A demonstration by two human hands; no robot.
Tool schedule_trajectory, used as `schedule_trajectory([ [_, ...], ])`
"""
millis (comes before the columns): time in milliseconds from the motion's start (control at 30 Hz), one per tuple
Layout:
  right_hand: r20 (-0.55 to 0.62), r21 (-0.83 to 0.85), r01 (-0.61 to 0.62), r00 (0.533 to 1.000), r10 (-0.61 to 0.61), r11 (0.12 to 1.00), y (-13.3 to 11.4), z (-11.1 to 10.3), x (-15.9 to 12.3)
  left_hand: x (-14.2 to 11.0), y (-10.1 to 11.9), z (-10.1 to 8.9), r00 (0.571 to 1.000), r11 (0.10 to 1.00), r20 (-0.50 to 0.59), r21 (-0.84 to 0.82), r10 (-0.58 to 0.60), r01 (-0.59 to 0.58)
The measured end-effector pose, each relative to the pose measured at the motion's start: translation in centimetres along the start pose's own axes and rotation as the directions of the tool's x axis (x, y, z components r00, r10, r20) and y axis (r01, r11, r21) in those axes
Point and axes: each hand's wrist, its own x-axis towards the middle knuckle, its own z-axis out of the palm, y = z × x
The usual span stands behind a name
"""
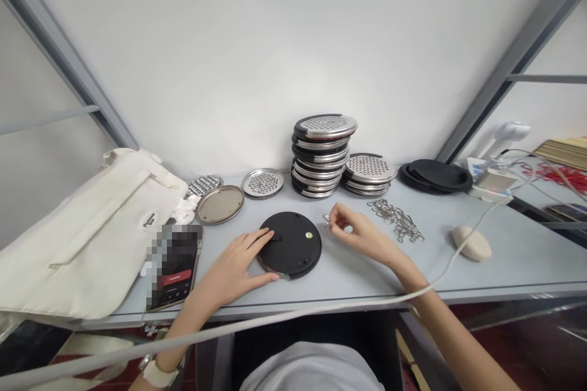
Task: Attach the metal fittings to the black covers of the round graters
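A round black disc (293, 256) with a small green-and-white sticker lies flat on the desk in front of me. My left hand (236, 266) rests on its left side, fingers stretched over the top and thumb along the near edge. To the right of the disc, my right hand (351, 229) is closed in a pinch just above the desk. A small shiny metal clip (326, 218) sticks out from its fingertips; its exact shape is too small to make out. Beyond that hand lies a loose pile of metal wire clips (398, 220).
Behind the disc stand a tall stack of round graters (321, 156) and a shorter grater stack (370, 171). Loose metal plates (221, 204) lie left, black discs (435, 176) right. A phone (177, 269), a white bag (92, 232), a mouse (471, 243) and a crossing cable (321, 313) are near.
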Motion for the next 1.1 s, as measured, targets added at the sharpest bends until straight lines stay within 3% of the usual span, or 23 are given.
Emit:
schedule_trajectory([
  [133, 0.104, 0.062, 0.007, 0.995, -0.013, 0.998, -1.0, 1.6, 0.0, 0.5, 1.0, 1.5, 0.998, 0.998, -0.064, 0.055, 0.008, -0.005],
  [333, -0.05, -0.01, 0.018, 0.999, -0.018, 1.0, 0.0, 1.8, 0.6, 1.0, 4.2, 3.1, 0.989, 0.97, -0.147, 0.238, -0.021, 0.056],
  [500, -0.097, 0.048, 0.049, 0.994, -0.045, 0.998, 0.8, 1.8, 1.1, 0.6, 6.0, 3.2, 0.985, 0.957, -0.169, 0.291, 0.043, 0.008],
  [667, -0.161, 0.005, -0.021, 0.987, 0.021, 1.0, 0.4, 1.8, 0.0, 1.1, 4.8, 2.1, 0.992, 0.965, -0.062, 0.245, 0.112, -0.094],
  [833, -0.122, -0.088, -0.11, 0.988, 0.098, 0.99, -1.0, 1.6, -1.5, 1.3, 2.5, 1.5, 0.993, 0.972, -0.005, 0.201, 0.122, -0.118],
  [967, -0.154, -0.093, -0.113, 0.983, 0.098, 0.989, -2.3, 2.1, -1.4, 1.0, 2.3, 2.5, 0.993, 0.978, -0.068, 0.192, 0.098, -0.083],
  [1100, -0.179, -0.076, -0.059, 0.983, 0.045, 0.995, -2.8, 3.1, 0.2, 1.0, 3.2, 3.5, 0.982, 0.954, -0.181, 0.3, 0.05, 0.007],
])
